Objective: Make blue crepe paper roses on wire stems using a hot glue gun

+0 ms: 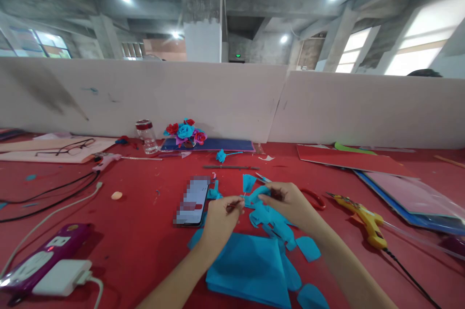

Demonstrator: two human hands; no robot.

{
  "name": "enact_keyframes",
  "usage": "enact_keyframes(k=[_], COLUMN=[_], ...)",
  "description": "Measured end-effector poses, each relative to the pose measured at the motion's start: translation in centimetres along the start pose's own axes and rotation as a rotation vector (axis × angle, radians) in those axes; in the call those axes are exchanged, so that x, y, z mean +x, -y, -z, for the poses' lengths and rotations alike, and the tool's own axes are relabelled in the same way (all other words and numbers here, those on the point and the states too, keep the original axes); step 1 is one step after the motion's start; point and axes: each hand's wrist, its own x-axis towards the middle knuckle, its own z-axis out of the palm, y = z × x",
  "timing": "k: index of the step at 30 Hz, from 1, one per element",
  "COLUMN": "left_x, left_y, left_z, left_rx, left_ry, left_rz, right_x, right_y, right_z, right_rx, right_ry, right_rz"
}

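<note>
My left hand [223, 217] is closed in a pinch. A tiny pale tip shows at its fingertips, but what it grips is too small to make out. Opposite it, my right hand [286, 200] pinches a curved strip of blue crepe paper [259, 194], whose far end reaches the left fingertips. Below the hands lie crumpled blue paper pieces [271, 219], a loose blue petal [308, 248] and a folded stack of blue crepe paper [249, 268]. Scissors with red handles [317, 199] lie partly hidden behind my right hand.
A phone [192, 202] lies left of my hands; a yellow glue gun [359, 217] lies right. Behind are a blue paper flower [221, 155], a flower bunch [186, 132] and a glass jar [147, 137]. A purple power strip [47, 255] sits front left. A white partition [181, 91] stands behind.
</note>
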Motion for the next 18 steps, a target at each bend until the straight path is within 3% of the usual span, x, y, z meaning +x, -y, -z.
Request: enact_keyframes(k=[5,8,18], left_x=[-0.2,-0.3,-0.5], left_y=[-0.5,-0.7,-0.9], left_z=[0.2,0.1,0.0], left_rx=[0.119,0.156,0.344], left_ry=[0.015,0.027,0.05], left_rz=[-0.083,-0.122,-0.218], right_x=[-0.3,-0.5,-0.7], right_y=[-1.1,-1.2,-1.7], right_z=[-0.4,-0.3,-0.8], right_rx=[0.251,0.287,-0.047], right_ry=[-0.018,-0.03,-0.041], right_rz=[-0.051,-0.033,0.068])
